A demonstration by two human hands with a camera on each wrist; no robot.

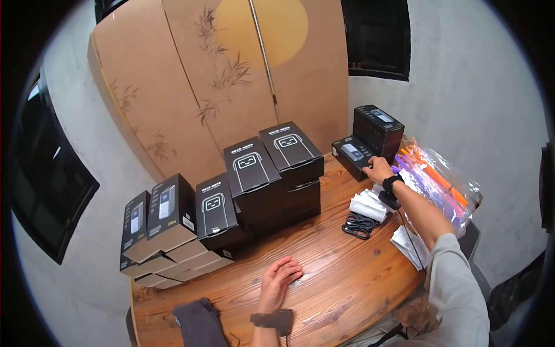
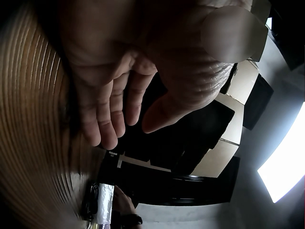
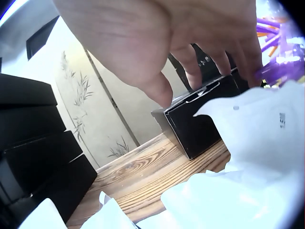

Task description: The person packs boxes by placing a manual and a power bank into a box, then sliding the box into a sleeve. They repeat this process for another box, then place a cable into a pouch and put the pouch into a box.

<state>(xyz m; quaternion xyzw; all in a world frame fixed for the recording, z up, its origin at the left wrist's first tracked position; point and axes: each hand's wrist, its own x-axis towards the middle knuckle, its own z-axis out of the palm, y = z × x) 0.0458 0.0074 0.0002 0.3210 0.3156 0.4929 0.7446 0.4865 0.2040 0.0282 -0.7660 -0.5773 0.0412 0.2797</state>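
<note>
At the left, the top cartons [image 1: 170,209] sit askew on those below; a knock from my sleeve or forearm could slide one off. Near them lies a dark cloth [image 1: 199,324]. Right of these, the black boxes [image 1: 251,165] stand in tall piles that a sideways bump could topple.

My left hand [image 1: 278,283] is open and empty, low over the near middle of the table, fingers loosely bent; I can't tell whether it touches the wood.

The low box [image 1: 350,151] lies flat at the far right, against a small pile [image 1: 378,124]. My right hand [image 1: 380,170] grips its near end from above, thumb at the left edge; how tightly, I can't tell. Holding only that end, I could let it tip or slip. A hard push could shove the pile. The packets [image 1: 370,203], cable [image 1: 359,225] and straw bag [image 1: 436,179] sit close, so my wrist lead [image 1: 409,240] could snag or drag them.
</note>
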